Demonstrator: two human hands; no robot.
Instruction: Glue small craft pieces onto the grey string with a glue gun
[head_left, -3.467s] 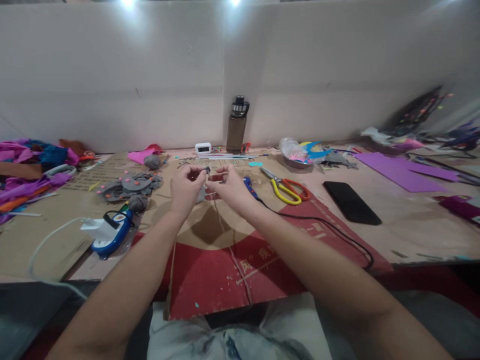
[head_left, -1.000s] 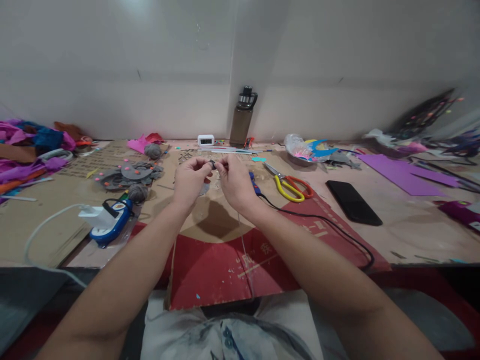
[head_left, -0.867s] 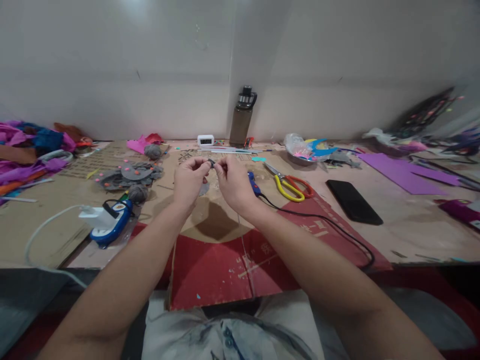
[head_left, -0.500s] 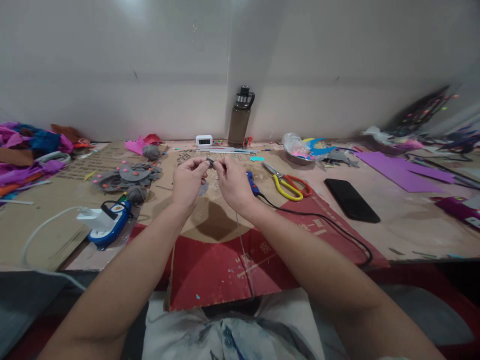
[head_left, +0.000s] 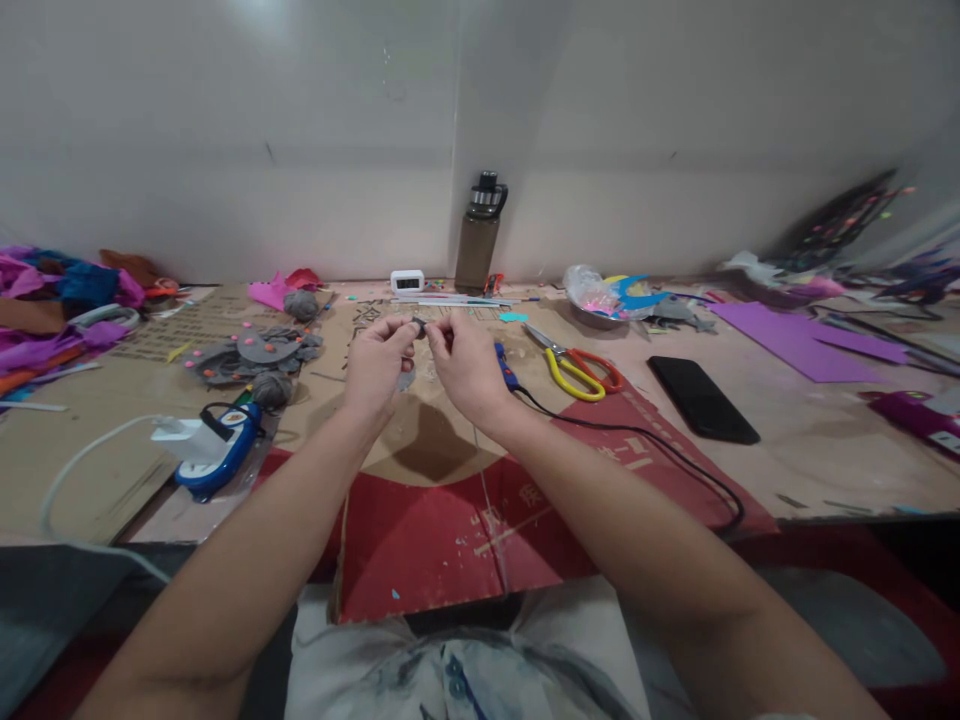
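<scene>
Left hand and right hand both pinch one small dark grey piece | Advice: firm pinch, wrists steady above red-and-brown cardboard sheet.

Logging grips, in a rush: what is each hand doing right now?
Left hand: shut, pinching a small dark piece at the fingertips.
Right hand: shut, pinching the same small dark piece from the other side.

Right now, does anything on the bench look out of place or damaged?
Nothing looks spilled or broken. The left hand and right hand pinch a small dark piece. One oddity: the black cord loops to the front edge of the table beside the right forearm, where it might snag. Grey felt scraps lie scattered at left.
</scene>
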